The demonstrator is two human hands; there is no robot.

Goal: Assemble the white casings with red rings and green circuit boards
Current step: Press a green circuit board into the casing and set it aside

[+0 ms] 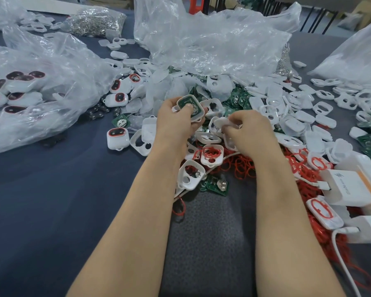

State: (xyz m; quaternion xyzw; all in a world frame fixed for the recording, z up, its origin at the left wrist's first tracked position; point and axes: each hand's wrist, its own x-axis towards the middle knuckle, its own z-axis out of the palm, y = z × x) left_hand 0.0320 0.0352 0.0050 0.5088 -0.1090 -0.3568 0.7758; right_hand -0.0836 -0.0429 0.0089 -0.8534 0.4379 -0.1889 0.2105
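Near right, loose red rings (242, 166) lie heaped on the dark bench (51, 200), beside a white charger box (351, 187). Mid-scene, the left hand (176, 118) grips a white casing (199, 114) raised above the heap, with a green circuit board (185, 102) seated inside it and the thumb resting on the board. Just right of it, the right hand (250, 129) pinches a second white casing piece (219, 122) in curled fingers. Beyond lie scattered casings (276, 108) and boards (238, 99). Far centre stands a crumpled clear bag (212, 43); at left, another bag (30, 93) holds assembled units.
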